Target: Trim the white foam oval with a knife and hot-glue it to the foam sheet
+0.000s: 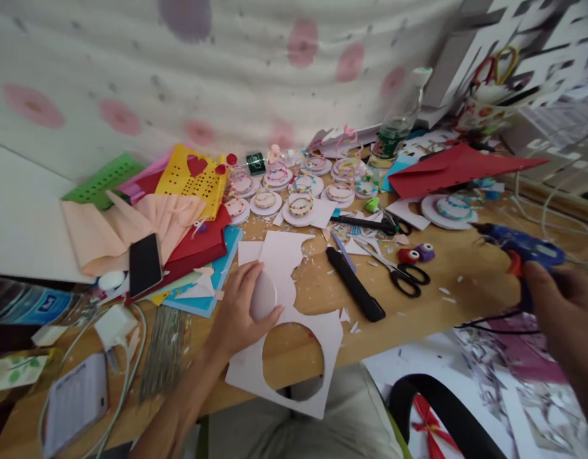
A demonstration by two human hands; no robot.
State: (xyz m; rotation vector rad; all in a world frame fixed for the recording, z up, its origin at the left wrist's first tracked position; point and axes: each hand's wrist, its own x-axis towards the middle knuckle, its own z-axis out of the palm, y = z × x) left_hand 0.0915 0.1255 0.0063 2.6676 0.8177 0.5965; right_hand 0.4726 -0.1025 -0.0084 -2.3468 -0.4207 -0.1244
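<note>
My left hand [243,309] is closed round the edge of a white disc [265,297], with the thumb on its near side and the fingers at its far left. Beneath it lie pieces of cut white card [281,252]; the nearest sheet [334,338] has a large round hole and overhangs the table's front edge. Over at the right, my right hand [561,306] grips a blue hot glue gun [527,245], slightly blurred, thumb near its rear and orange trigger in front. Its nozzle points left, close to a white disc with a blue beaded ring [453,209].
Several beaded rings on white discs [301,207] stand at the back. A black-handled cutter [355,284] and scissors [403,274] lie mid-table. At left are a phone [145,264], coloured felt [191,182] and wires [164,347]; at right, red felt [458,169] and a bottle [392,137].
</note>
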